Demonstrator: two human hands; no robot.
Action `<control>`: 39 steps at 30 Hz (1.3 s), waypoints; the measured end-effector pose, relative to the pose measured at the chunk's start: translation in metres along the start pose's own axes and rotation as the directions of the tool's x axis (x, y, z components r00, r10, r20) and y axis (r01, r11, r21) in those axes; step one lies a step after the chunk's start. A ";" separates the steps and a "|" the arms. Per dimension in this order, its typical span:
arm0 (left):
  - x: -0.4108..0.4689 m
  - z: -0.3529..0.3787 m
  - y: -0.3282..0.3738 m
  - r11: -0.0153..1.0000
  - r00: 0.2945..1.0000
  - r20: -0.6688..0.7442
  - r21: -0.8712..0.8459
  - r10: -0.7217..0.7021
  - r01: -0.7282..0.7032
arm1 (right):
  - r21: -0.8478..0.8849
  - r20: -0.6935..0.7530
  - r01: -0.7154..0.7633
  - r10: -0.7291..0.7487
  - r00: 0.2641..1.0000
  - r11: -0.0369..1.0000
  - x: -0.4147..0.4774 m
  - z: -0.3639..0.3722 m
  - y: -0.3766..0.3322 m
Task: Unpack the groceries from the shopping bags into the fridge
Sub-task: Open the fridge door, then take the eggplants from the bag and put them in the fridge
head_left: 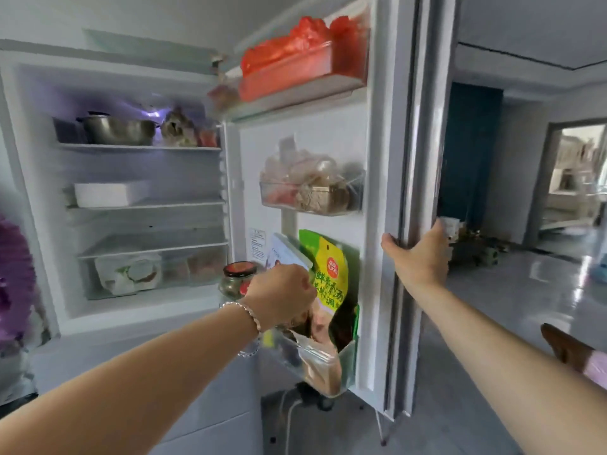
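The white open fridge point(33, 159) is seen at 10 o'clock; its white door point(384, 126) is gripped at the edge by the right hand point(417, 254); in the clear lowest door bin point(348, 357) at 6 o'clock, the yellow-green printed pouch point(330, 274) seems pinched by the curled left hand point(279, 293); the crowded bin could be overfilled and a packet tipped out.

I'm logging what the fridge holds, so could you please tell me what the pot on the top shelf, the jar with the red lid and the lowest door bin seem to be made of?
The pot looks like metal, probably steel: grey, dull sheen. The jar seems glass: see-through, glinting; its red lid is unclear. The door bin looks like clear plastic: packets show through its wall.
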State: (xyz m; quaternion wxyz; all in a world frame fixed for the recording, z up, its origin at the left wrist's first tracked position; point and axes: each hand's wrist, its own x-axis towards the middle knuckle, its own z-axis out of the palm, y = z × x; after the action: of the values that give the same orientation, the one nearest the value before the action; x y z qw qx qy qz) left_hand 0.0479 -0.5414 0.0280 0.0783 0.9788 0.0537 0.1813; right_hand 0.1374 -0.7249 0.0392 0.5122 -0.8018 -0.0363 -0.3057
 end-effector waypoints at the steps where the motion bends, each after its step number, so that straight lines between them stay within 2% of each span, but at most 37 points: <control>1: 0.011 0.005 0.003 1.000 1.000 0.001 0.012 0.013 -0.013 | -0.028 0.008 -0.019 0.019 1.000 0.999 0.013 -0.001 0.006; 7: 0.054 0.031 0.018 0.999 0.999 -0.007 -0.014 -0.042 0.042 | -0.088 0.091 -0.089 0.097 0.991 0.992 0.075 0.001 0.033; 13: 0.074 0.052 0.035 0.971 0.972 -0.049 -0.084 -0.231 0.226 | -0.024 0.181 -0.032 0.036 0.983 0.999 0.119 0.002 0.066; 16: 0.074 0.064 0.038 0.926 0.930 -0.036 -0.109 -0.366 0.361 | -0.029 0.194 0.005 0.000 0.981 1.000 0.130 0.003 0.077; 19: 0.069 0.072 0.044 0.835 0.868 0.082 -0.239 -0.491 0.495 | -0.026 0.204 0.071 -0.065 0.977 0.997 0.133 0.002 0.082; 22: 0.061 0.071 0.050 0.755 0.816 0.157 -0.314 -0.556 0.575 | -0.029 0.208 0.106 -0.098 0.973 0.994 0.129 0.002 0.083; 24: 0.049 0.065 0.052 0.730 0.789 0.173 -0.304 -0.590 0.612 | -0.004 0.139 0.173 -0.171 0.975 0.985 0.125 -0.002 0.078; 25: 0.042 0.062 0.052 0.722 0.776 0.183 -0.290 -0.603 0.629 | 0.027 0.084 0.263 -0.265 0.961 0.964 0.120 -0.005 0.074; 26: 0.033 0.058 0.050 0.717 0.766 0.184 -0.271 -0.616 0.642 | 0.069 0.043 0.387 -0.391 0.920 0.919 0.112 -0.007 0.068; 28: 0.007 0.048 0.045 0.702 0.738 0.167 -0.231 -0.653 0.674 | 0.179 0.050 0.645 -0.662 0.748 0.743 0.090 -0.007 0.050; 30: -0.019 0.041 0.036 0.688 0.716 0.142 -0.202 -0.683 0.697 | 0.337 0.215 0.731 -0.804 0.554 0.594 0.063 -0.004 0.028; 32: -0.062 0.031 0.028 0.646 0.669 0.086 -0.193 -0.738 0.738 | 0.444 0.467 0.710 -0.817 0.337 0.547 0.020 0.000 0.004; 34: -0.109 0.023 0.023 0.591 0.604 0.025 -0.176 -0.797 0.787 | 0.475 0.623 0.735 -0.774 0.109 0.485 -0.025 0.006 -0.016; 36: -0.169 0.013 0.020 0.516 0.517 -0.013 -0.087 -0.856 0.852 | 0.553 0.675 0.733 -0.729 -0.116 0.396 -0.083 0.007 -0.040; 39: -0.252 -0.004 0.022 0.382 0.387 -0.078 0.074 -0.919 0.921 | 0.671 0.662 0.678 -0.656 -0.364 0.300 -0.165 -0.003 -0.070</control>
State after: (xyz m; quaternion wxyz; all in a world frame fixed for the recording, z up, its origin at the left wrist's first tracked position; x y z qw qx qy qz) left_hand -0.1859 -0.5967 -0.0521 0.1135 0.7857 0.5969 0.1163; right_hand -0.0241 -0.6522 0.0092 0.0792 -0.6119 -0.7869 -0.0135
